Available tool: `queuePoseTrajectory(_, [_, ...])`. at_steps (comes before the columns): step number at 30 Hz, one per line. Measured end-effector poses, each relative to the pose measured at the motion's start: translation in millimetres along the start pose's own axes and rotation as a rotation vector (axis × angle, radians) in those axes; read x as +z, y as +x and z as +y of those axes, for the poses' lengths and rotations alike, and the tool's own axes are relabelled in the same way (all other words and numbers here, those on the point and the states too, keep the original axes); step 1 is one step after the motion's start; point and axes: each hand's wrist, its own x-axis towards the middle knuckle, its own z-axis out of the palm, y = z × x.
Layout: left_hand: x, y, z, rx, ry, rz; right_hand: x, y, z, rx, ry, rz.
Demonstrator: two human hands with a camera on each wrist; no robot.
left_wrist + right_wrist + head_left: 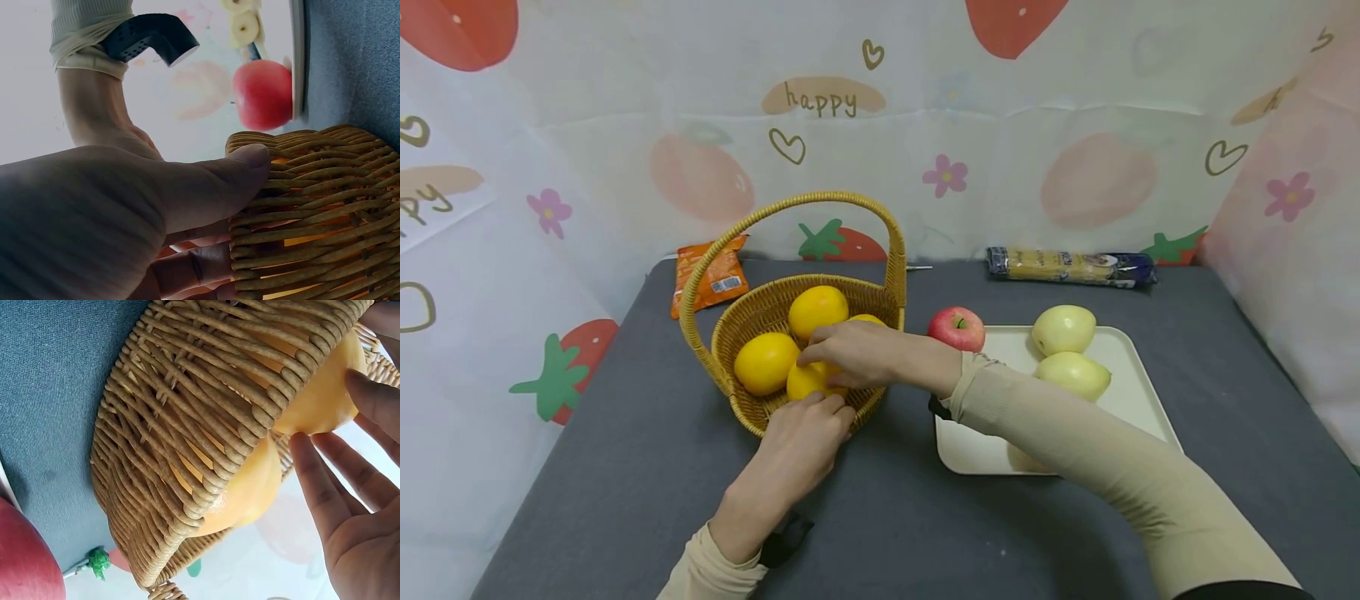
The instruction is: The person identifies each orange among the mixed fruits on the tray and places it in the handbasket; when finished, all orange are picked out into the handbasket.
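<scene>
A woven wicker basket (767,304) with a tall arched handle holds several oranges, one at the left (765,364) and another at the back (818,311). My left hand (808,437) grips the near rim, thumb (247,159) on the outer weave and fingers inside, partly hidden. Reaching in from the right, my right hand (861,354) holds the nearest orange (807,381) by its fingertips. In the right wrist view, the thumb and fingers (315,478) of that hand lie against this orange (322,394) just beyond the rim.
Right of the basket lies a cream tray (1138,408) with two pale yellow-green fruits (1063,329) and something half hidden under my right forearm. A red apple (957,327) is at its left corner. Behind are an orange packet (718,275) and a noodle pack (1067,266).
</scene>
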Motion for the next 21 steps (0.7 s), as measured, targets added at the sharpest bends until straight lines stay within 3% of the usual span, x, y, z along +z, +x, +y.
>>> queuePoseTrajectory(21, [-0.6,-0.8,0.6,0.002,0.005,0.013,-2.0,-7.5,-1.5,0.03,0.008,0.019])
